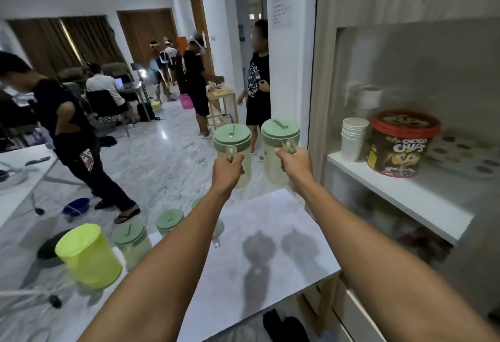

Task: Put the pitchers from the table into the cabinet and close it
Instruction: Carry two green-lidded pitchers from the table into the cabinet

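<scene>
While both arms reach forward over the grey table (270, 233), each hand carries one pitcher by its handle in the air above the far edge of this table. The left hand (227, 169) is clenched around the handle of the left pitcher (233, 149), and the right hand (295, 163) is clenched around the handle of the right pitcher (280, 146); both have a green lid and a pale body, and they hang upright, just beside each other. Their two shadows fall on the bare middle of the table. At the left side of the table stand a yellow pitcher (88, 255) and at least two more green-lidded pitchers (132, 244), partly hidden by the left forearm. To the right of the table is the cabinet (400, 195), open, with a white shelf that bears a stack of paper cups (353, 138) and a Choco Chips tub (400, 146) near it. Beyond the table the room has a pale marble floor (162, 157), where several people stand, and one sits at a laptop farther back.
</scene>
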